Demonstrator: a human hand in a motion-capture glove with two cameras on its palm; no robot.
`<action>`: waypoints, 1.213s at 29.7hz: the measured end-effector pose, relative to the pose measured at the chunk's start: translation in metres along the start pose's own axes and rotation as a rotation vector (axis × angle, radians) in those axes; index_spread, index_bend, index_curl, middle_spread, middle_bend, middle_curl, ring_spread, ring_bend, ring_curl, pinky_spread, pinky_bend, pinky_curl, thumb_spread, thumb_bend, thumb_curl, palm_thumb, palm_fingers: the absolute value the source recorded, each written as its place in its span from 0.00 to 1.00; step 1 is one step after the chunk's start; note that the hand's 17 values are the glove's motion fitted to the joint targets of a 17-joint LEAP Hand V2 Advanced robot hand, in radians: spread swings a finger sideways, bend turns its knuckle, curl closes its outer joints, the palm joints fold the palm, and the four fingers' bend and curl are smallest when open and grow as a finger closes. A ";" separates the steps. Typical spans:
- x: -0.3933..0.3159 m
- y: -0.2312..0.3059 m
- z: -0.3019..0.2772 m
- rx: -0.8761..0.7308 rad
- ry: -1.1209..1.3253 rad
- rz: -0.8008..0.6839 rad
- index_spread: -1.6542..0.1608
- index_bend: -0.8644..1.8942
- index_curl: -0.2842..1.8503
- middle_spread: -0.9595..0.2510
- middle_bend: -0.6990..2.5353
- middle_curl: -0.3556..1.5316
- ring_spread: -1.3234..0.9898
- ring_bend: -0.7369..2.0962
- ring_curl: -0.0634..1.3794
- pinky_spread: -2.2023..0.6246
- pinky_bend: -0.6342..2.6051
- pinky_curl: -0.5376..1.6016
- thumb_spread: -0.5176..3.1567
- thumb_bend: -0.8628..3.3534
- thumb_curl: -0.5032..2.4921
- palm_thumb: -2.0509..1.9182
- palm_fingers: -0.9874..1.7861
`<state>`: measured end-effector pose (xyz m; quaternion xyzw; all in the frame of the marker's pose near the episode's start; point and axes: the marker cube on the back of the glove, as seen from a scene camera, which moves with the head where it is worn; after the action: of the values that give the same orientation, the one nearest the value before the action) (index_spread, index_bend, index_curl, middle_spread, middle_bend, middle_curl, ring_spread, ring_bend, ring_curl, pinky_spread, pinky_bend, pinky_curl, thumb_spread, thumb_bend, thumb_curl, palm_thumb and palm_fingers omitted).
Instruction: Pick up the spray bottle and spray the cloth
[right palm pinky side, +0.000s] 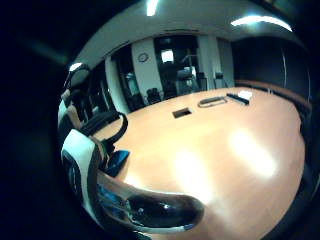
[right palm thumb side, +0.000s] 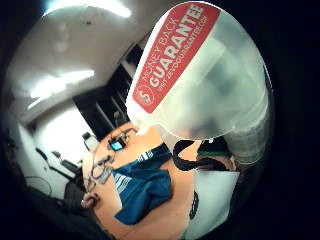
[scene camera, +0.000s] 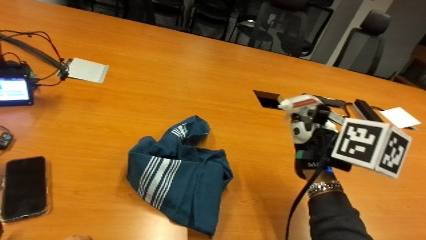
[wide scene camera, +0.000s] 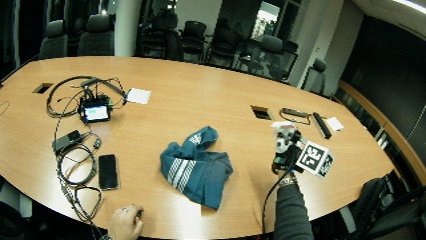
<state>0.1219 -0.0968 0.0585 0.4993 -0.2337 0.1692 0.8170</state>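
the gloved right hand (scene camera: 313, 150) has its fingers curled round the spray bottle (scene camera: 301, 116) and holds it upright above the table (scene camera: 200, 75), to the right of the blue striped cloth (scene camera: 178, 172) and apart from it. picking up looks done; next, aim the nozzle left at the cloth and squeeze the trigger.

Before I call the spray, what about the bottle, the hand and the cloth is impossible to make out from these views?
- Spray bottle nozzle direction: too small in both outside views.
- Trigger finger: the right hand hides its grip in the outside view; the bottle fills the thumb side palm view.
- Liquid level: bottle wall blurred.
- Cloth, wet or dry: cannot tell.
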 end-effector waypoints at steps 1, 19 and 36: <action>-0.010 -0.005 0.002 -0.026 0.025 -0.060 0.76 0.38 0.34 0.61 0.39 0.48 0.48 0.53 0.38 0.67 0.40 0.46 0.43 0.20 0.33 0.74 0.84; -0.099 -0.042 0.018 -0.332 0.403 -0.761 0.76 0.38 0.36 0.61 0.39 0.48 0.48 0.53 0.38 0.66 0.40 0.46 0.41 0.20 0.35 0.73 0.84; -0.093 0.048 0.045 -0.461 0.608 -1.075 0.76 0.38 0.37 0.61 0.39 0.49 0.48 0.54 0.38 0.66 0.39 0.45 0.40 0.20 0.36 0.73 0.84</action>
<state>0.0101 -0.1197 0.0607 0.2888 0.2591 -0.1833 0.9033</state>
